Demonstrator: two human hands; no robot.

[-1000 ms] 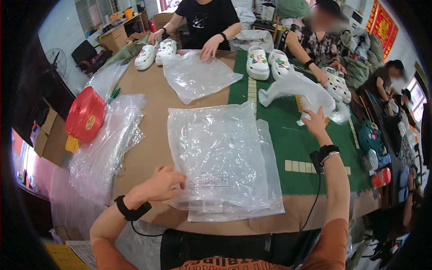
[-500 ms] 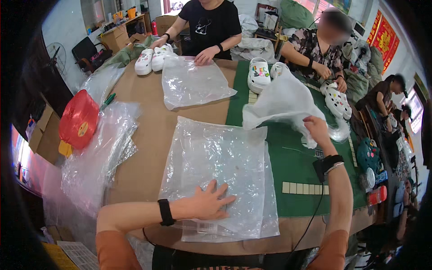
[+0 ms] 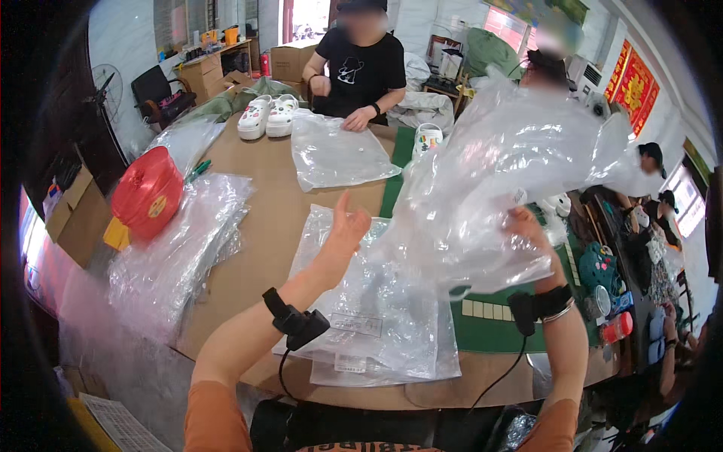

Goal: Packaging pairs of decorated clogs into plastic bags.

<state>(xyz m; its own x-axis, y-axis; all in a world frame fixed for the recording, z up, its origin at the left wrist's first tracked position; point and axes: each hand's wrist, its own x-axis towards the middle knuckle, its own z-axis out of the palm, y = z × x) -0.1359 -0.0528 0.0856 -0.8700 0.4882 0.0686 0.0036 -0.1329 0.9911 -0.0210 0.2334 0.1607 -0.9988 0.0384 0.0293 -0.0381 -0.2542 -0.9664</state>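
A large clear plastic bag (image 3: 482, 181) is lifted above the right part of the table, billowed and partly blurred. My right hand (image 3: 529, 227) grips it near its lower right side, the fingers partly covered by film. Left of that bag, my left hand (image 3: 348, 230) is raised with a finger stretched upward and holds nothing that I can see. Beneath my forearms lies a stack of flat clear bags (image 3: 376, 331), with printed labels near its front edge. Both wrists carry black bands with small devices and cables.
Across the table, a person in black (image 3: 354, 75) touches another clear bag (image 3: 339, 154) beside white clogs (image 3: 267, 117). A red roll (image 3: 147, 192) rests by piled plastic film (image 3: 181, 256) on the left. The lifted bag hides much of the green mat (image 3: 489, 339) and a second person.
My right hand has raised the bag off the mat, and it has spread out. My left hand has left the stack and moved up toward it. The person opposite has lifted one hand.
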